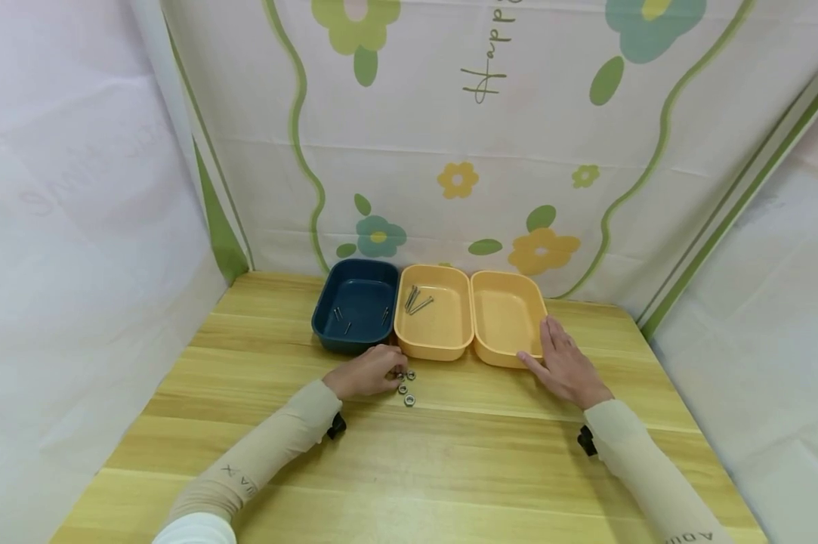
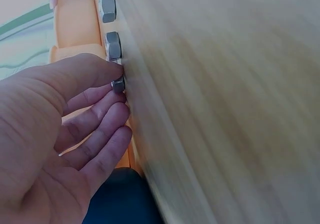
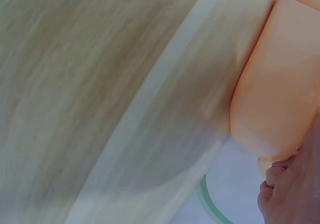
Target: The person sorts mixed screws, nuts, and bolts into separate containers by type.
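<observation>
My left hand [image 1: 371, 370] is low over the table, in front of the blue tray. Its thumb and fingertips pinch a small metal hex nut [image 2: 118, 85], partly hidden by the thumb. Beside it on the table lie a few more hex nuts [image 1: 410, 400], two of them large in the left wrist view, with one nut [image 2: 107, 6] farthest from the fingers. My right hand [image 1: 568, 369] rests with straight fingers against the near right corner of the right yellow tray [image 1: 507, 355]. In the right wrist view only part of that hand shows, at the lower right.
A dark blue tray [image 1: 354, 344] holding several small screws [image 1: 338, 313] stands left in the row. The middle yellow tray [image 1: 436, 351] holds several longer screws [image 1: 421, 305]. Behind the trays hangs a flowered cloth [image 1: 395, 151]. Wooden tabletop [image 1: 449, 468] spreads in front.
</observation>
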The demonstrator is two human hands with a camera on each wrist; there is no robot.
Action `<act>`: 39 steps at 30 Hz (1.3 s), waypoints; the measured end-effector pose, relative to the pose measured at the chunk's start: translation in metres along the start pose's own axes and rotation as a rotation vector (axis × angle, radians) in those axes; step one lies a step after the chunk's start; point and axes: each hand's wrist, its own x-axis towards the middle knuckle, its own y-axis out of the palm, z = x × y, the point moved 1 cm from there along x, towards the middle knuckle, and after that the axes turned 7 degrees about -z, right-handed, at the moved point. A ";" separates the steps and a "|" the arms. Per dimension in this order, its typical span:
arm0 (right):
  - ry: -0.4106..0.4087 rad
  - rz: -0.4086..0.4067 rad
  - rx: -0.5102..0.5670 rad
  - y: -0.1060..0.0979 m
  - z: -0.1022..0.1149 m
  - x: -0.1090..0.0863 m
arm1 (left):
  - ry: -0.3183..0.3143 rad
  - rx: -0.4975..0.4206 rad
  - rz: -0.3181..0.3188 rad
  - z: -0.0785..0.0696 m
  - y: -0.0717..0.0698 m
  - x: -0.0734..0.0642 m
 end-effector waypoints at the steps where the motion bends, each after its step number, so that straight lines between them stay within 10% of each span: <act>1: 0.000 -0.001 0.000 0.000 0.000 0.000 | -0.005 0.000 0.004 0.000 0.000 0.000; 17: -0.011 0.008 -0.012 0.001 0.001 -0.003 | -0.021 -0.028 0.074 -0.001 -0.006 -0.002; 39: -0.017 0.006 -0.005 -0.002 0.000 -0.001 | 0.171 0.089 0.076 -0.039 -0.053 0.028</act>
